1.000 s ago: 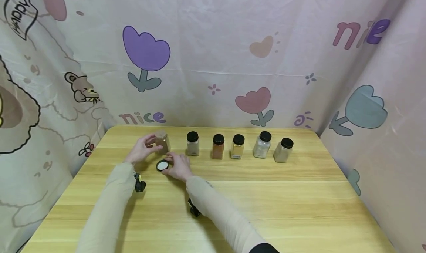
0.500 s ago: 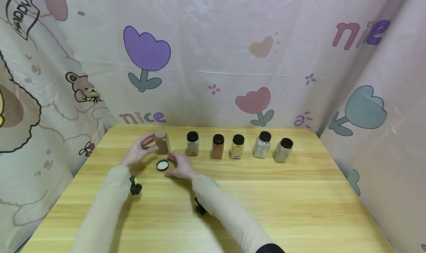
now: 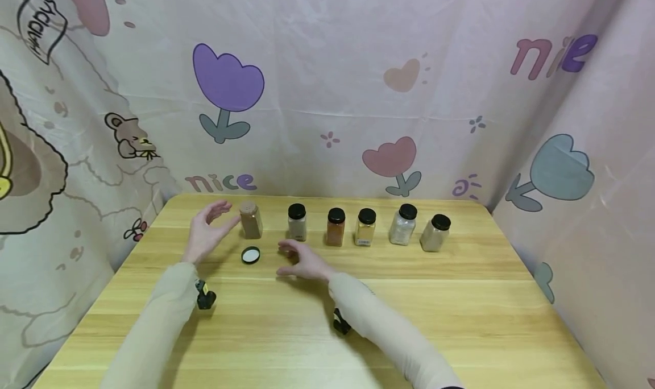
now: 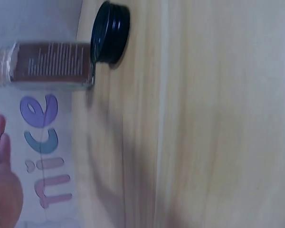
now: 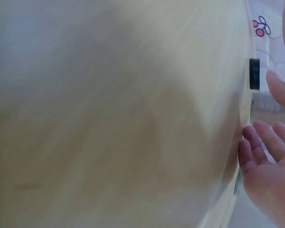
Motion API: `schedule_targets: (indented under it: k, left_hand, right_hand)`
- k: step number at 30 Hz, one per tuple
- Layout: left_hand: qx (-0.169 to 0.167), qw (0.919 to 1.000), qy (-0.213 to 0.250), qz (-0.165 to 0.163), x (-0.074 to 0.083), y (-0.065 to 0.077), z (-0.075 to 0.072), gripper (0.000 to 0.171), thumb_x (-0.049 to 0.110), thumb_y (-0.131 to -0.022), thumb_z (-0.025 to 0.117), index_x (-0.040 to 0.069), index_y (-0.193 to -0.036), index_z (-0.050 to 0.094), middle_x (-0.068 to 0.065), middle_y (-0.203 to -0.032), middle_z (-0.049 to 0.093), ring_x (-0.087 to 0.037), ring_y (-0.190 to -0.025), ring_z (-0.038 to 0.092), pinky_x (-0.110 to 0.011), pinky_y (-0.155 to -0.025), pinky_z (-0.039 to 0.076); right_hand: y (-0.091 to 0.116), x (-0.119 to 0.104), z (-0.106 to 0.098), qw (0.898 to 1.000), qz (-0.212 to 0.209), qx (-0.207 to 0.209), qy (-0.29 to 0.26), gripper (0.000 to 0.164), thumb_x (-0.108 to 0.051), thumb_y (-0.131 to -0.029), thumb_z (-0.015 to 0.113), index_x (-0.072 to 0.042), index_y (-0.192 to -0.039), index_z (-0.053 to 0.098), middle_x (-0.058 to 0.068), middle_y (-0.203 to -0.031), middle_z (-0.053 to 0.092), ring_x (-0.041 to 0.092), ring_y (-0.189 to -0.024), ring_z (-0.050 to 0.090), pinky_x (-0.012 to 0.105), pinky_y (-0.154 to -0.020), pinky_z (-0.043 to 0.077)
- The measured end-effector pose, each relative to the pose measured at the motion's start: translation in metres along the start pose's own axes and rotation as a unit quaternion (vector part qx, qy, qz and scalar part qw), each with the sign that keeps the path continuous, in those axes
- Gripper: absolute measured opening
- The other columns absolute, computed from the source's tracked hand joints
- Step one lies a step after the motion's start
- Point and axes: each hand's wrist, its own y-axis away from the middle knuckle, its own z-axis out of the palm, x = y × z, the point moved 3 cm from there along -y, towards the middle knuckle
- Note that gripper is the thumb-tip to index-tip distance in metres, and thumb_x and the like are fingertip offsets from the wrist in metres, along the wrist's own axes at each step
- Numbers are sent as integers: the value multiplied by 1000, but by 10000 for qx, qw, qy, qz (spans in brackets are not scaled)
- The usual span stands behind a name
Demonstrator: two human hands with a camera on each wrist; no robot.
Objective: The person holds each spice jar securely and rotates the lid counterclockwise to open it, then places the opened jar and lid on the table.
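An uncapped glass jar of brown powder stands upright at the back left of the table. In front of it lies its black lid, white inside facing up. My left hand is just left of the jar, fingers spread and holding nothing; the left wrist view shows a gap between the hand and the jar. To the right of the lid, my right hand hovers low over the wood, thumb and fingers apart with nothing between them. The right wrist view has the lid beyond the fingers.
Black-capped jars stand in a row along the back: a grey one, a reddish-brown one, a yellow one, a white one and a greyish one. Behind the wooden table hangs a printed curtain.
My right hand has let go of the lid and moved right, leaving it on the table. My left hand has come off the jar and drawn back left.
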Motion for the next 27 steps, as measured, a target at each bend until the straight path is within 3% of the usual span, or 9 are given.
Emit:
schedule_targets:
  k: [3,6,9,12,15,18,20,23,27]
  left_hand:
    - [617,9972,-22,417,6,2,3,37,25,-106,51,-2,-129,62,-25,-121,68,2,-107,57,-17,-102,43]
    - [1247,9879,14,917,13,6,7,37,18,-109,42,-7,-114,69,-27,-109,70,14,-97,53,-6,-91,40]
    - [1630,9769,45,1381,22,12,12,27,10,-104,54,-9,-99,73,-27,-99,73,19,-88,53,-2,-86,41]
    - [1718,9679,138,1828,33,18,23,11,0,-92,69,-8,-90,75,-27,-89,74,20,-81,54,-1,-81,44]
    - [1531,9639,298,2157,40,23,37,10,-7,-83,76,-5,-93,77,-24,-86,75,13,-77,60,-3,-76,49]
    - [1080,9701,275,2157,45,27,52,23,-9,-82,76,-2,-105,75,-20,-97,77,-6,-82,71,-16,-78,58]
    - [594,9797,286,1895,49,30,63,32,-7,-86,73,-4,-118,70,-21,-112,75,-23,-95,75,-28,-86,60]
    - [-105,9907,339,1312,53,34,78,43,-1,-92,69,-5,-133,58,-23,-132,65,-39,-118,66,-40,-103,53]
    - [-718,9928,568,768,52,37,97,53,3,-95,66,-8,-143,46,-29,-146,52,-44,-134,53,-46,-113,44]
  right_hand:
    - [12,5,-11,9999,-124,29,15,69,-16,-90,76,1,-148,42,17,-147,55,33,-131,56,42,-112,47]
    - [24,9,-20,9996,-221,75,-147,63,-15,-94,71,3,-148,42,21,-146,54,36,-131,56,46,-112,47]
    - [35,12,-26,9983,-304,160,-462,57,-12,-97,66,6,-146,43,26,-145,53,41,-130,55,49,-112,46]
    - [46,15,-32,9967,-372,309,-654,53,-11,-99,62,8,-145,43,29,-144,52,43,-129,55,50,-112,47]
    - [54,18,-39,9950,-493,536,-684,50,-9,-100,60,10,-143,44,31,-142,52,46,-127,56,51,-109,49]
    - [62,18,-46,9939,-548,706,-650,48,-7,-100,59,11,-142,44,32,-141,52,47,-125,57,52,-109,49]
    - [68,17,-51,9927,-592,829,-640,47,-6,-100,58,10,-141,45,33,-140,52,48,-124,57,53,-108,49]
    - [80,11,-59,9912,-578,1007,-636,45,-3,-99,58,10,-141,47,34,-139,53,50,-123,57,55,-107,49]
    - [90,13,-65,9895,-544,1191,-607,44,-2,-98,59,8,-140,49,32,-137,55,50,-121,58,53,-106,51]
